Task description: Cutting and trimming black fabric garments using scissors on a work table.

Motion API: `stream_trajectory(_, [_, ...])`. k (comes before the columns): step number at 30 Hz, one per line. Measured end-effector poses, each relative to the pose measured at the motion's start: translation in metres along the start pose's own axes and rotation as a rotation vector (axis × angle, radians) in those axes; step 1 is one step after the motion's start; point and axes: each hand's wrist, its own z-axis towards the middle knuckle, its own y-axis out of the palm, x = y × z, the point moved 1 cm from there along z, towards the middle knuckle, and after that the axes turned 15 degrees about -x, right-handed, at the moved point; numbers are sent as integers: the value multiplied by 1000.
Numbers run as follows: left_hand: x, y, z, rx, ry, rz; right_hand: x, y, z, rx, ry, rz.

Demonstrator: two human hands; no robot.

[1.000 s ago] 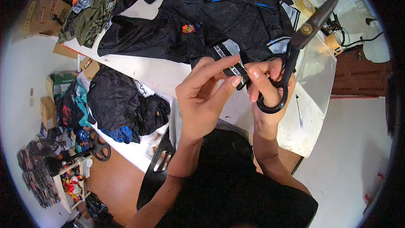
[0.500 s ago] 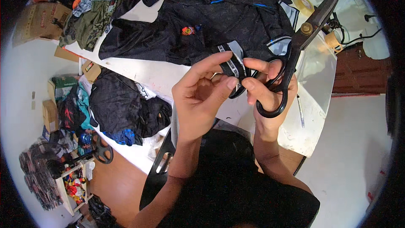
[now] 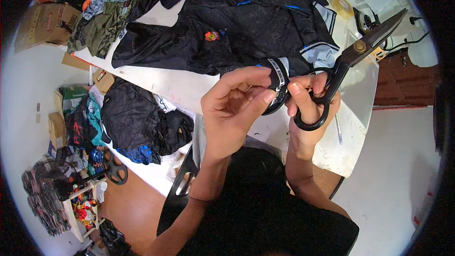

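Black fabric garments (image 3: pixel 256 23) strew the white desk (image 3: pixel 355 123) above brown flooring (image 3: pixel 128 204). Left hand (image 3: pixel 230 109) pinches a black-and-white striped band (image 3: pixel 281 78); right hand (image 3: pixel 305 106) grasps black-handled metal scissors (image 3: pixel 350 58).

I've got a black-and-white band (image 3: pixel 280 77) in my left hand (image 3: pixel 227 109), scissors (image 3: pixel 350 57) hooked in my right hand (image 3: pixel 305 104), blades together, pointing up-right. Black clothing (image 3: pixel 256 26) lies spread on the white table (image 3: pixel 187 83) beyond.

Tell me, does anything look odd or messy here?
Nothing looks clearly spilled or broken. What stands out is the crumpled heap of dark clothes on the left, messier than the black garment spread on the white table. Faint marks show on the table's near right corner. The scissors in the right hand look intact.
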Motion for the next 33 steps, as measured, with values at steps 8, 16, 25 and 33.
stream_trajectory(8, [-3,-8,4,19,131,-138,-2,-5,-3,-32,21,-23])
stream_trajectory(16, [-5,-9,5,96,11,-270,-4,-7,-14,-45,70,-48])
stream_trajectory(25, [11,-11,10,42,110,-485,6,-67,-42,-334,-55,-717])
stream_trajectory(33, [15,-14,28,57,-11,-793,-14,-107,1,-553,-547,-1505])
